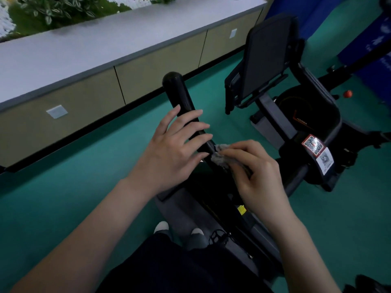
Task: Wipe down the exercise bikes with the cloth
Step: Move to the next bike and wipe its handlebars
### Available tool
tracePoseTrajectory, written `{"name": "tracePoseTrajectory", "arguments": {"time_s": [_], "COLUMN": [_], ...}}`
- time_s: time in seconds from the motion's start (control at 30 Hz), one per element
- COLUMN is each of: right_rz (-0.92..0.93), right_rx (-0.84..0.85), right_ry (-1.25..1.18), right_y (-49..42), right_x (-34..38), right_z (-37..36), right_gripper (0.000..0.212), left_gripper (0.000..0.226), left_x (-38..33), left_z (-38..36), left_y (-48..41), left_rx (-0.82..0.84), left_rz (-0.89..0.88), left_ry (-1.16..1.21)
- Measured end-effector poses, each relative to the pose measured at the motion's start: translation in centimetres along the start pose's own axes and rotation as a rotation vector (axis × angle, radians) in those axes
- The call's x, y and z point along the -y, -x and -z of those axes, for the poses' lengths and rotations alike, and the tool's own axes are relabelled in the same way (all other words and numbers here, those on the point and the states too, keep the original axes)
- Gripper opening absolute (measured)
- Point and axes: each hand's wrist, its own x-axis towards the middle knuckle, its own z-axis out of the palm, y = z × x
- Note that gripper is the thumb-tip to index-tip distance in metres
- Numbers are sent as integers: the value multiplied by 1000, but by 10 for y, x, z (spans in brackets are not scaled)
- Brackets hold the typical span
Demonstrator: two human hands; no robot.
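Note:
A black exercise bike [306, 123] fills the centre and right of the head view. Its left handlebar grip [179, 92] points up and away from me. My left hand [175, 149] lies flat over the lower part of this grip, fingers spread and straight, holding nothing. My right hand [256, 172] is closed on a small grey cloth [220, 157], pressing it against the bar just below the grip. Most of the cloth is hidden under my fingers. The bike's dark tilted screen [266, 53] stands beyond, with QR stickers [317, 153] on the frame.
A long planter bench with a pale top [95, 49] and beige panels runs along the left. Green floor [63, 197] surrounds the bike. A red knob [347, 94] and blue panels [372, 66] lie at the right. My shoes [161, 227] stand beside a pedal [216, 236].

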Motion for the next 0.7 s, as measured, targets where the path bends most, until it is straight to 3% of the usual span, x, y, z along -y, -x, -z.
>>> {"name": "tracePoseTrajectory", "arguments": {"time_s": [0.27,0.4,0.53,0.7], "right_rz": [-58,38,109,32], "right_rx": [-29,-73,-2,-4], "right_ry": [61,133,182,161], "right_y": [31,14,22,56], "right_x": [-4,13,8,-4], "right_z": [13,-9,-6,14], "right_gripper": [21,17,19,21], "left_gripper": [30,29,26,28], "left_x": [9,13,15,12], "left_z": [2,1,0,-1], "left_y": [-12,-13,-14,-13], "left_rx": [20,14,-2,-15], "left_rz": [-58,-59,-55,-32], "left_ry": [98,135,159,177]}}
